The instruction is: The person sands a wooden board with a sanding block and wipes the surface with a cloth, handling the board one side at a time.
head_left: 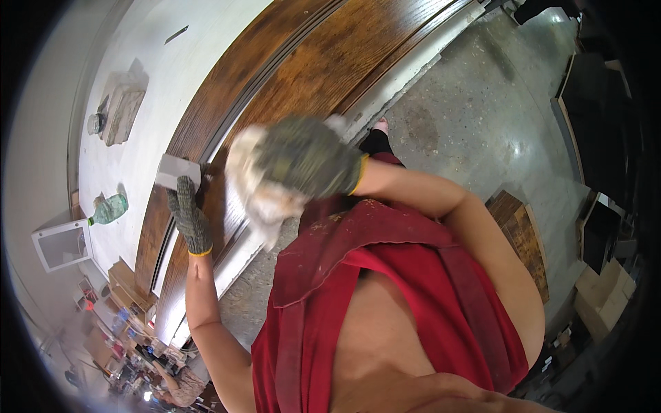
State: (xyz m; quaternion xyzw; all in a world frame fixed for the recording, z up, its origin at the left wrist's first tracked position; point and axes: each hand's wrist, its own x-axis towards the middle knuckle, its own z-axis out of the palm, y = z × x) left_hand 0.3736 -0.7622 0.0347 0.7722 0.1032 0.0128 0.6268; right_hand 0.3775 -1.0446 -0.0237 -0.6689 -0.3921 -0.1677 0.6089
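Observation:
My left hand (189, 219), in a dark grey-green knitted glove with a yellow cuff edge, grips the near end of a small white rectangular block (177, 172). The block lies on a brown wood-grain panel (248, 82). My right hand (306, 157), gloved alike and smeared by motion, is closed on a whitish cloth (258, 203) at the near edge of a second wood-grain panel (313, 65). The cloth hangs down past that edge. Between the two panels runs a narrow grooved gap.
The panels rest on a long white table (165, 76). Farther back on it are a pale block (124, 113), a green bottle (109, 208) and a white-framed piece (62, 246). Dark panels (599, 124) and a cardboard box (602, 296) stand at right. Another person (180, 387) is at lower left.

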